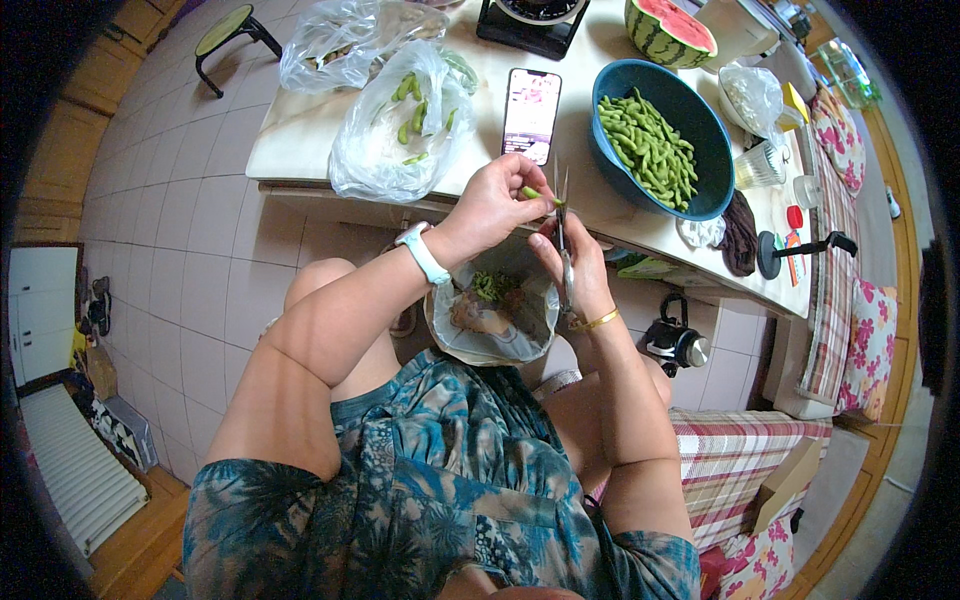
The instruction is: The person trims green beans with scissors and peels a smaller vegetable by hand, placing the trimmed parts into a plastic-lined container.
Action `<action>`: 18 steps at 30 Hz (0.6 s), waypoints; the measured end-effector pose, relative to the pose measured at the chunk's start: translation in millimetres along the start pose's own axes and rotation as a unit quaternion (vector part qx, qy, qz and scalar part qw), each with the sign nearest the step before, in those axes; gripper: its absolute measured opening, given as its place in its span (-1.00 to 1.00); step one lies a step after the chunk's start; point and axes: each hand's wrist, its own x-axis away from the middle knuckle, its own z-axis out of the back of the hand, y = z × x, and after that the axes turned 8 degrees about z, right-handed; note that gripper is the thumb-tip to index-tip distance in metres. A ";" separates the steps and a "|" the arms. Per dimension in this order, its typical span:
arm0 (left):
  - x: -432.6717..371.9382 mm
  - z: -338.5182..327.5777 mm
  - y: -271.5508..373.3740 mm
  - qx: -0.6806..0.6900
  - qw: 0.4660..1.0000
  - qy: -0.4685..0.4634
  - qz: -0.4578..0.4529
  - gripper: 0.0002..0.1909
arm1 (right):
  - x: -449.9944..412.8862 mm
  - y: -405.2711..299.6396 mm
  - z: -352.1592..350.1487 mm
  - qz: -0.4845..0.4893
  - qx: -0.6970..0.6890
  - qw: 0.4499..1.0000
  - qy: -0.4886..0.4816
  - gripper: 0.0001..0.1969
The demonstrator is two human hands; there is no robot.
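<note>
My left hand (496, 199) pinches a green soybean pod (532, 193) at the table's front edge. In my right hand (577, 262) is a pair of metal scissors (563, 225), blades pointing away from me and touching or very near the pod's end. Below both hands, a lined waste bin (495, 334) between my legs holds green trimmings (491, 286). To the left on the table, a clear plastic bag (375, 142) contains several pods. On the right, a blue bowl (720, 157) holds a large heap of pods (649, 150).
A lit phone (531, 112) lies beyond my hands. Behind stand a black appliance (525, 34) and a cut watermelon (671, 37). A glass (761, 166), dark cloth (739, 232) and phone stand (769, 255) are at the right. A black bottle (679, 345) stands on the floor.
</note>
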 end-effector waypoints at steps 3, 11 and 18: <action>-0.1 -0.5 -0.4 0.004 1.000 -0.001 -0.007 -0.76 | 0.7 -1.1 0.1 -0.014 -0.014 1.000 0.003 -0.63; -0.4 2.3 -4.0 -0.049 0.999 0.007 -0.003 -0.74 | 3.3 -4.7 0.8 -0.053 0.088 0.995 -0.013 -0.63; -0.7 0.8 -4.0 -0.052 0.999 0.007 -0.011 -0.74 | 4.9 -0.9 -3.6 -0.038 0.100 0.994 0.022 -0.64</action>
